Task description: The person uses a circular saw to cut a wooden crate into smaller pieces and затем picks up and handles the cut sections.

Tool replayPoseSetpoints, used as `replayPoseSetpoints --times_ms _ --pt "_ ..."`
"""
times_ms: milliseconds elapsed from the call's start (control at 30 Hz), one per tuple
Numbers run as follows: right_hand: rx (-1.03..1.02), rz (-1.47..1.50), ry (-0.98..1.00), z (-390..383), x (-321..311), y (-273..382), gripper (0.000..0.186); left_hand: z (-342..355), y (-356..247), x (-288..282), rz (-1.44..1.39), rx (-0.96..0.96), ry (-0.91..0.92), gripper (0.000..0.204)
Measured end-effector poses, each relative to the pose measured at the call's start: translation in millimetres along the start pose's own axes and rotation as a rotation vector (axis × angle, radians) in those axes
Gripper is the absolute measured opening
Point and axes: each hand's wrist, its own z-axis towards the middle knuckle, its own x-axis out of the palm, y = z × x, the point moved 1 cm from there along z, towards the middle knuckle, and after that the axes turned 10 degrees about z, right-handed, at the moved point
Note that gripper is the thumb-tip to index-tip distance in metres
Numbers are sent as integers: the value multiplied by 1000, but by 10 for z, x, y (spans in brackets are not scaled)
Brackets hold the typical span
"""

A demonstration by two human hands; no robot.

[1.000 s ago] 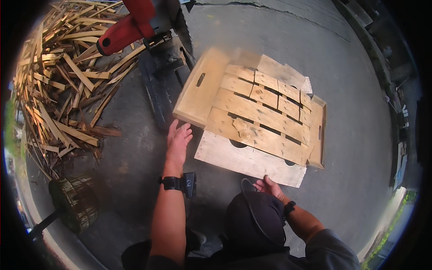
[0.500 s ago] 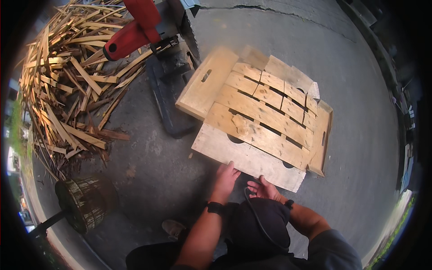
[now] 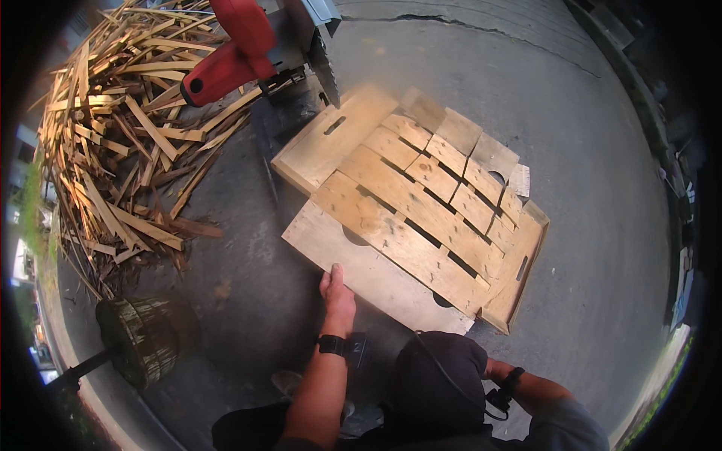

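A slatted wooden crate (image 3: 421, 180) lies at a slant across the centre of the view, in front of the person, with its near edge running down toward the right. Its slats are light brown, knotty and separated by dark gaps. On the left, an end panel (image 3: 316, 146) has a narrow hand slot; on the right, a second end panel (image 3: 519, 274) has a similar slot. Along the near side is a pale side board (image 3: 376, 274) with two rounded cutouts where it meets the slats. More pale boards (image 3: 492, 155) extend along the far side.

The left hand (image 3: 338, 302) is at the near edge of the pale side board, its thumb laid over the top and its fingers closed around the edge, partly hidden below. The right hand (image 3: 492, 368) is almost entirely hidden behind a dark rounded shape (image 3: 440, 376) crossed by a thin cable; whether its fingers are apart or together cannot be told. Both wrists wear black bands.

Beyond the left end panel is a red power saw (image 3: 244, 49), its toothed blade (image 3: 323, 71) pointing down toward that panel; whether they touch is unclear. At upper left is a large heap of wood strips (image 3: 120, 143). At lower left is a round, weathered drum-like object (image 3: 143, 342) on a dark bar. The floor (image 3: 602, 188) is grey and cracked at the far end.
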Motion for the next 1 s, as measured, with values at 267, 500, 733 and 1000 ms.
replayPoseSetpoints --times_ms 267,500,733,1000 --pt "82 544 -600 -1024 -888 178 41 294 -309 -243 -119 0 -197 36" --pt "-156 741 -689 -807 -1294 541 46 275 -631 -305 -199 38 -51 43" --pt "-294 784 -635 -552 -1407 376 35 -63 -270 -211 -2 -296 46 27" --pt "-129 782 -463 -844 -1040 665 30 -125 -556 -127 -146 36 -53 24"
